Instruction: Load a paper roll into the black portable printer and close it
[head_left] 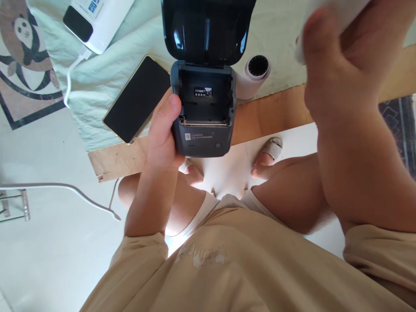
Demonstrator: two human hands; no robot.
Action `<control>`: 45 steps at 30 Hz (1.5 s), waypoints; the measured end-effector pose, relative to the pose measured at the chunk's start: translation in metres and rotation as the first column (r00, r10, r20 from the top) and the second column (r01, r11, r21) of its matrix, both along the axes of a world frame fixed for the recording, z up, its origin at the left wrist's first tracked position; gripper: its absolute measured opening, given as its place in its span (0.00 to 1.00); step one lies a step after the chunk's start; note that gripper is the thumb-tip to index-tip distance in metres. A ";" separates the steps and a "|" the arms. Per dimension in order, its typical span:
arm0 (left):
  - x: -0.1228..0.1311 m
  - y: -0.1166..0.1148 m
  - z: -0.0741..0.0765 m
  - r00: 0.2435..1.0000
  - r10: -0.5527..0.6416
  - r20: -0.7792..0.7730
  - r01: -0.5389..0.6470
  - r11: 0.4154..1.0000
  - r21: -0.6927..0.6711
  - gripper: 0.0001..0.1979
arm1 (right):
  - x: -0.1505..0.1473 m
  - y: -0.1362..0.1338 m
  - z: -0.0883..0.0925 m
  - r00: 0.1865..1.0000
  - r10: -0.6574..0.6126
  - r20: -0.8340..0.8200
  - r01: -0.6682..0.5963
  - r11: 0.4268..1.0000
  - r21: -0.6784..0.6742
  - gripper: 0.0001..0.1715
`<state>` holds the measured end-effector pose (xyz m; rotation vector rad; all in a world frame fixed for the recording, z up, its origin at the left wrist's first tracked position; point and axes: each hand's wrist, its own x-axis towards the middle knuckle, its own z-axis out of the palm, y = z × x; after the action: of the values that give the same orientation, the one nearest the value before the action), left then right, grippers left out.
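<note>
My left hand (164,130) is closed round the left side of a small dark label printer (203,141), thumb on its edge. The printer's glossy black lid (206,32) is swung up, and its inner compartment shows a small printed label and no roll. At the upper right, my right hand (338,65) is wrapped round a white object (347,13), partly out of frame and too hidden to name. A white cylindrical object (247,84) with a dark round end is just right of the printer.
A black-screened phone (138,99) lies on the green cloth (94,117) left of the printer. Beyond it is a white device (100,26) with a white cable (69,80). The wooden table edge (269,119) runs in front; my legs are below.
</note>
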<state>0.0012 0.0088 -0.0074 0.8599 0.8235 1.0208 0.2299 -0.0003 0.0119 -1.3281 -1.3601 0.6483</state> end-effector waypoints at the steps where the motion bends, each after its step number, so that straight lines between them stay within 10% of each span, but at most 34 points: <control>1: 0.000 0.000 0.000 1.000 -0.004 -0.014 0.004 1.000 -0.003 0.13 | 0.002 -0.001 0.002 0.987 -0.026 0.160 0.024 1.000 0.016 0.22; 12: -0.001 -0.001 -0.004 0.999 0.006 0.032 -0.006 1.000 0.007 0.14 | 0.012 0.007 -0.007 0.725 -0.018 0.689 0.210 0.958 -0.197 0.27; 17: -0.001 -0.001 -0.002 1.000 -0.030 0.000 0.030 0.999 0.013 0.13 | 0.003 -0.002 0.003 0.696 -0.121 0.708 0.169 0.986 0.003 0.29; 21: 0.002 -0.002 0.001 1.000 -0.005 0.001 0.005 1.000 0.005 0.12 | -0.013 -0.013 0.009 0.758 -0.129 0.639 0.035 0.987 0.158 0.24; 28: 0.006 -0.002 0.002 1.000 0.012 0.028 -0.012 1.000 -0.008 0.13 | -0.029 -0.010 -0.004 0.746 0.163 0.645 -0.057 0.982 -0.182 0.28; 45: 0.006 -0.003 0.003 0.999 0.044 0.013 -0.044 0.999 0.007 0.11 | -0.026 -0.009 -0.005 0.833 0.101 0.544 -0.026 0.989 -0.144 0.30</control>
<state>0.0075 0.0060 -0.0045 0.8440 0.8314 1.0670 0.2034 -0.0093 0.0068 -1.6617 -1.8569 0.4115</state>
